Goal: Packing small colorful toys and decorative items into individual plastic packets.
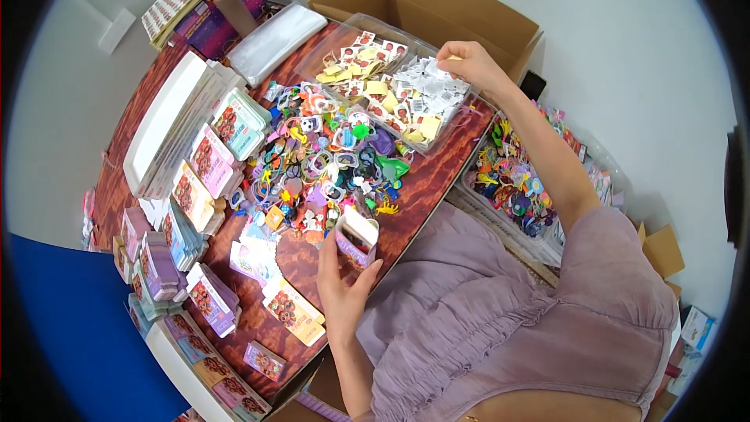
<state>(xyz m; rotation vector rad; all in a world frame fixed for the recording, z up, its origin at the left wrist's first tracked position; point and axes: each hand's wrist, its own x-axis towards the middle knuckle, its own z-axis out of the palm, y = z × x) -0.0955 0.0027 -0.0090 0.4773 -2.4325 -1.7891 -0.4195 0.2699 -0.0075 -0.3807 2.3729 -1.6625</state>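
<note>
My left hand (pixel 344 297) holds a small purple carton (pixel 359 250) upright by its sides at the table's near edge. Its top is open and white inside. Farther off to the right, my right hand (pixel 472 66) is over a clear divided plastic tray (pixel 428 148), thumb and fingertips pinched together. Whatever they pinch is too small to make out. Below those fingers lie many small white packets (pixel 430 84). Printed character stickers and yellow slips (pixel 363 62) fill the tray's other part. A heap of colourful small toys and bands (pixel 328 156) spreads between my hands.
Stacks of flat printed cartons (pixel 215 160) line the table's left side beside a white box (pixel 168 125). One small closed carton (pixel 264 361) lies near the front. An open cardboard box (pixel 461 12) stands behind the tray. More toys fill a plastic bin (pixel 516 238) beside my lap.
</note>
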